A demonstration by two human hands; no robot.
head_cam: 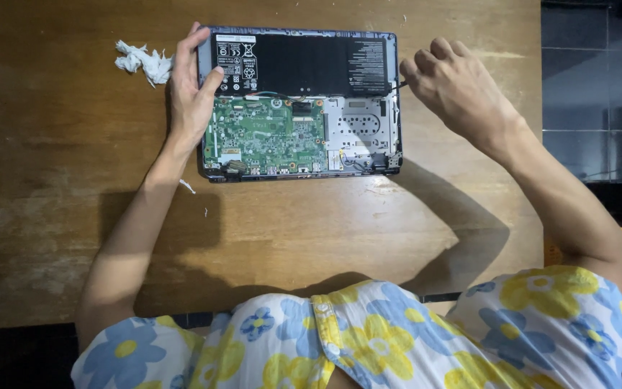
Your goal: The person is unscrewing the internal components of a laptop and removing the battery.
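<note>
While the left hand is bracing the opened laptop, the right hand is working a thin tool at its edge.

Lying bottom-up at twelve o'clock on the wooden surface, the laptop is showing its black battery above a green circuit board. The left hand is resting open at nine o'clock of the case, thumb pressing on the battery corner; the right hand is curling closed around the slim tool at three o'clock. Doing this well probably means keeping the case pinned flat and the tip low, away from the board. A crumpled tissue is sitting just beside the left hand, at ten o'clock, and small white scraps are littering the surface nearby.
</note>
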